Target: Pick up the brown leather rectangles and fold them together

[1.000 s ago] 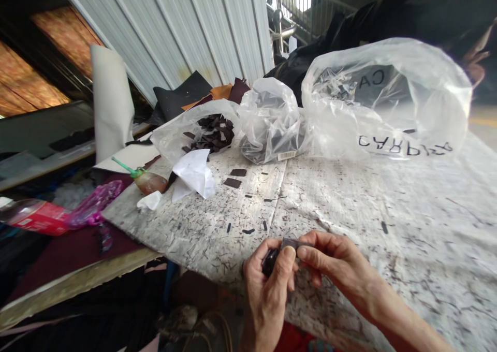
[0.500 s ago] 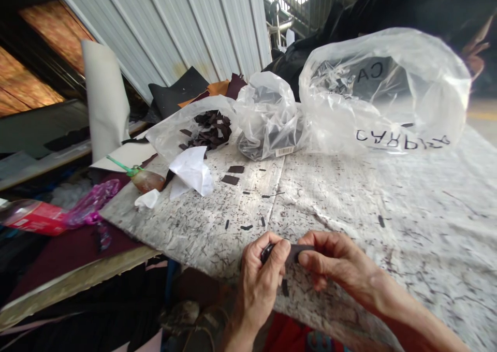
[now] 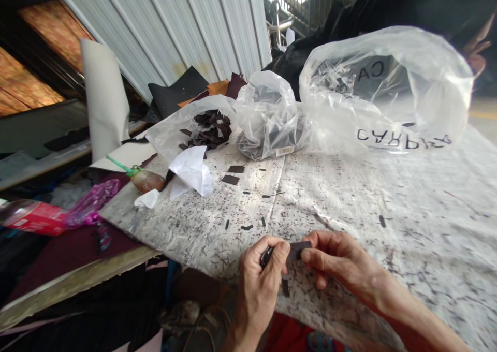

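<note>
A short dark strip (image 3: 298, 250), like leather or fabric, is stretched between my two hands over the table's near edge. My left hand (image 3: 261, 274) is closed, its thumb pressing the strip's left end; something black and shiny (image 3: 266, 257) shows in the curl of its fingers, mostly hidden. Thumb and fingertips of my right hand (image 3: 334, 256) pinch the strip's right end. Below the strip, a small dark scrap (image 3: 286, 288) lies on the cloth. Two similar dark pieces (image 3: 233, 175) lie farther off, with several thin black offcuts (image 3: 246, 228) nearer my hands.
A stained white cloth (image 3: 341, 196) strewn with dark trimmings covers the table. Along the back stand an open clear bag of dark strips (image 3: 212, 129), another clear bag (image 3: 272, 129) and a large lettered bag (image 3: 388, 108). A bottle with a green spout (image 3: 147, 178) and white paper (image 3: 192, 171) lie left.
My right fingers have shifted slightly along the strip toward its right end, and the strip tilts up a little more. My left hand keeps its grip almost in place.
</note>
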### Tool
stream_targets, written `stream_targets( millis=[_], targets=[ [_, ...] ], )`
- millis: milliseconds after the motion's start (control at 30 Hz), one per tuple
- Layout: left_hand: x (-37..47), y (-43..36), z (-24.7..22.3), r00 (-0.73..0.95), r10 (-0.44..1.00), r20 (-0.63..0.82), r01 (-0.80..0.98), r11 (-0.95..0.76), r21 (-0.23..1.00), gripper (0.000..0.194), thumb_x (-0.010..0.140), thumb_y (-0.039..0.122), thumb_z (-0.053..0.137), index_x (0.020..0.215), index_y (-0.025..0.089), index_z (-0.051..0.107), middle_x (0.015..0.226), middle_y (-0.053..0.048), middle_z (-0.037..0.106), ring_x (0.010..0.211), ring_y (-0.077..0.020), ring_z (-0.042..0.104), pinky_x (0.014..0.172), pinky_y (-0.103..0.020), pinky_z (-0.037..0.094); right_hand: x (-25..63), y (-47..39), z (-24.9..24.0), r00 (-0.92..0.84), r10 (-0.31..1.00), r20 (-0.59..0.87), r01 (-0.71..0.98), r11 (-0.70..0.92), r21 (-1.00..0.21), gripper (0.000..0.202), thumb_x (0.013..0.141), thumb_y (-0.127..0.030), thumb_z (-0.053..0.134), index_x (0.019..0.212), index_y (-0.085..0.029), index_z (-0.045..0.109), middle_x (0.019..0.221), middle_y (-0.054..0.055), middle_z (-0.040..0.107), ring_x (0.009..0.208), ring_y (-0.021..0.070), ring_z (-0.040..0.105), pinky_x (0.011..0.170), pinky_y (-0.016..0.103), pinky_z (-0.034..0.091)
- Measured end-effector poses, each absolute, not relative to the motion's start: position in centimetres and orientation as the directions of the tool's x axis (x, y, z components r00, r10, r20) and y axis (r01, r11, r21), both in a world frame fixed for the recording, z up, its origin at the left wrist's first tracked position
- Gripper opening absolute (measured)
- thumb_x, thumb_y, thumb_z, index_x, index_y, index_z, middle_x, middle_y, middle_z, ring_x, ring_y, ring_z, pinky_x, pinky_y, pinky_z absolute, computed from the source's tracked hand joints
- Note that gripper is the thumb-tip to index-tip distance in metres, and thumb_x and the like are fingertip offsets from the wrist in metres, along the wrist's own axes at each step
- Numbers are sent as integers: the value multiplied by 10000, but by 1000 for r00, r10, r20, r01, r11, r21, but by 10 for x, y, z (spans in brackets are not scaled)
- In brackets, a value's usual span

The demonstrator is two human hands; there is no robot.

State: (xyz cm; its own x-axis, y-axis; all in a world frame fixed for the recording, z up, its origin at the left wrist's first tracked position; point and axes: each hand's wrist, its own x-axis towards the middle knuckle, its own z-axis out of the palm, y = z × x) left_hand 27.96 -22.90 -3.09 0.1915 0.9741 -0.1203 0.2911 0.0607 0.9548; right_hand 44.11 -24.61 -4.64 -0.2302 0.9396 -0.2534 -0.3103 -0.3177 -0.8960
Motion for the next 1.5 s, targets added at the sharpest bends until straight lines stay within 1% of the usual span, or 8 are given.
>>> stream_targets(
  millis=[200,433,567,733,967,1267,1400,1500],
  targets=[
    [281,-232,-29,167,984,-56,311,1,950,351,831,480,532,669,175,586,487,29,409,463,-88,386,463,-190,309,441,-247,-44,-234,938,-255,-263,-314,-912,455,732,-580,657,687,-131,597,630,4,619,392,45,475,415,189,305],
    [279,-230,-28,176,977,-123,271,72,960,358,842,479,522,662,170,547,495,42,389,447,-71,347,441,-184,278,442,-249,-48,-296,923,-247,-398,-354,-846,327,815,-455,625,823,-128,616,693,24,655,438,50,522,478,176,411],
    [276,-230,-28,120,986,-117,269,81,960,350,833,477,535,664,170,546,490,48,382,444,-66,338,435,-182,266,442,-247,-44,-149,928,-341,-444,-371,-816,437,753,-540,648,968,-162,596,672,-4,637,386,66,492,410,193,414],
    [275,-231,-28,111,987,-114,272,80,959,362,810,492,561,661,162,567,486,42,395,434,-66,340,415,-184,249,434,-244,-41,-78,953,-292,-284,-302,-910,454,660,-573,719,771,-145,614,595,-37,567,368,52,477,376,173,344],
    [273,-233,-28,136,983,-123,23,121,992,415,830,553,494,779,156,601,504,37,409,416,-70,328,413,-202,245,431,-246,-57,-82,962,-262,-355,-274,-894,400,728,-524,697,683,-140,593,570,-18,594,385,41,467,435,173,328],
    [271,-238,-33,112,993,-43,223,17,975,312,829,445,553,692,167,582,533,16,471,463,-78,374,464,-207,301,429,-248,-52,-77,967,-243,-340,-255,-905,418,700,-538,713,671,-136,601,567,-6,611,393,59,494,442,185,351],
    [270,-235,-37,89,989,-116,31,114,993,359,823,483,561,663,162,547,531,29,442,434,-60,333,434,-205,251,428,-248,-46,-100,964,-248,-346,-267,-899,422,686,-543,721,694,-141,594,578,-4,625,385,66,511,424,185,371],
    [270,-234,-41,127,986,-106,-172,127,977,429,793,590,545,799,164,590,524,43,421,434,-55,319,439,-201,231,424,-249,-40,-81,967,-241,-367,-254,-895,404,709,-529,710,693,-144,590,579,-7,624,395,63,520,440,182,393]
  ],
)
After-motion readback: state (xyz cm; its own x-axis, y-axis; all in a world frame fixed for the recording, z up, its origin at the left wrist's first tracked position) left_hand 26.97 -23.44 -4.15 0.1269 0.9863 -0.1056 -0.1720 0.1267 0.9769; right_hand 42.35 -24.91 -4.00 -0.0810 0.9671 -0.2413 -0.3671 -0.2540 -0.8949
